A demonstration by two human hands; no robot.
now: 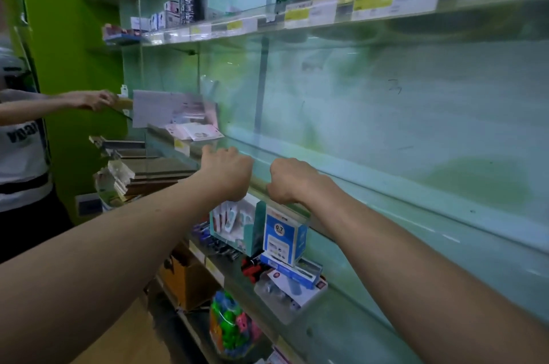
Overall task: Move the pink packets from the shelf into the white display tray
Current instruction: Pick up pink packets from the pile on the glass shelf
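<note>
The job looks barely begun. The pink packets (pixel 194 132) lie on the glass shelf (pixel 326 167), just beyond the left hand (pixel 227 173). It and the right hand (pixel 292 182) curl at the shelf's front edge with no packet in them; I cannot tell whether they grip the edge.

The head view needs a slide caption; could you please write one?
Left hand and right hand at the glass shelf edge, pink packets beyond.

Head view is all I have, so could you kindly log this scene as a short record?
left hand: fingers curled at shelf edge, grip unclear
right hand: likewise, beside the left
pink packets: flat on shelf, left of hands, untouched
white tray: behind packets, blurred
other person's hand: near tray, left
</note>
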